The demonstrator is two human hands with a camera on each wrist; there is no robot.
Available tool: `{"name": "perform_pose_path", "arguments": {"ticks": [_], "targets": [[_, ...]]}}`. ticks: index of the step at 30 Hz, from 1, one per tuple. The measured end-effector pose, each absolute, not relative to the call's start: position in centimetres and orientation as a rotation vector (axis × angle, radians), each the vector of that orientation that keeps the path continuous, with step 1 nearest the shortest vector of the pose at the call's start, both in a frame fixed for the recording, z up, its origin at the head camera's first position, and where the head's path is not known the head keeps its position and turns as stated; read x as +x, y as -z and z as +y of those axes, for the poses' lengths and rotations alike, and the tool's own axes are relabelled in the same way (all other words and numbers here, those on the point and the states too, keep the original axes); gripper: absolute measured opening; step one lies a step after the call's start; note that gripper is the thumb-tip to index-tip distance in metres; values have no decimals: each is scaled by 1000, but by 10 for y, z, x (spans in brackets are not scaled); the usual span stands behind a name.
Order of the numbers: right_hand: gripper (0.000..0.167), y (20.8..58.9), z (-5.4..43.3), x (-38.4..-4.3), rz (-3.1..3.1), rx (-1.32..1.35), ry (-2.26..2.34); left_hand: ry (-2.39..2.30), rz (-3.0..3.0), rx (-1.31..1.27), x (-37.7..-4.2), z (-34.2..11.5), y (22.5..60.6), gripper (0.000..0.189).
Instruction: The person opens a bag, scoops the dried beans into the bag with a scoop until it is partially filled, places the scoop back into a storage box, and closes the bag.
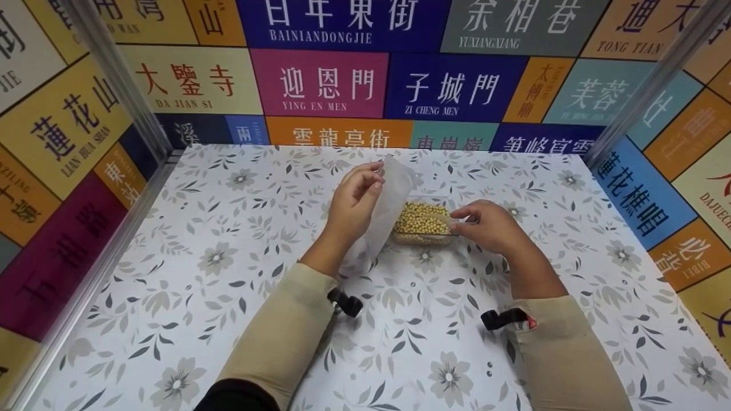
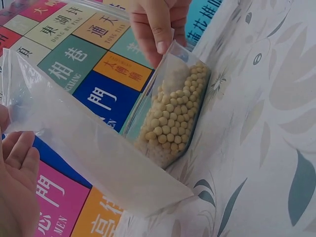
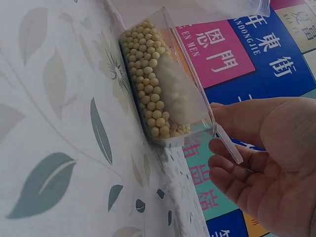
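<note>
My left hand pinches the top edge of a frosted translucent plastic bag, which hangs beside a clear plastic box. Round yellow soybeans fill much of that box. In the right wrist view a translucent scoop lies among the soybeans, its handle sticking out past the rim. Thumb and fingers of my right hand pinch this handle at the box's right end. The left wrist view shows the bag hanging flat, with its lower corner near the box; I see no beans in it.
A white tablecloth with grey flowers and leaves covers the table. Panels with coloured street-name signs stand behind it and at both sides. Metal posts mark the back corners.
</note>
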State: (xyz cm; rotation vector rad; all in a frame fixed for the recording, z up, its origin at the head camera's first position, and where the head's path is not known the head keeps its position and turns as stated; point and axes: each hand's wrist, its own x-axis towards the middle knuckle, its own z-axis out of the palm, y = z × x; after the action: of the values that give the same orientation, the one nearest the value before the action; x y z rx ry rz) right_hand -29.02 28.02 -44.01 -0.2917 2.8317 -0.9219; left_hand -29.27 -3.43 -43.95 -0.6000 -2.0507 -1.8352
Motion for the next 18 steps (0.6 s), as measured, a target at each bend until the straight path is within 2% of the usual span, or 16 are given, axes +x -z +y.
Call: {"name": "perform_pose_path", "arguments": {"ticks": [5,18], "targets": [[35,439,280,-290,2846,-314,892,1825,-2059,-600,-293,-34,441,16],[31,439,271,-288,2941,-382,777,1801,-2060,-601,-293,-34,442,15]]}}
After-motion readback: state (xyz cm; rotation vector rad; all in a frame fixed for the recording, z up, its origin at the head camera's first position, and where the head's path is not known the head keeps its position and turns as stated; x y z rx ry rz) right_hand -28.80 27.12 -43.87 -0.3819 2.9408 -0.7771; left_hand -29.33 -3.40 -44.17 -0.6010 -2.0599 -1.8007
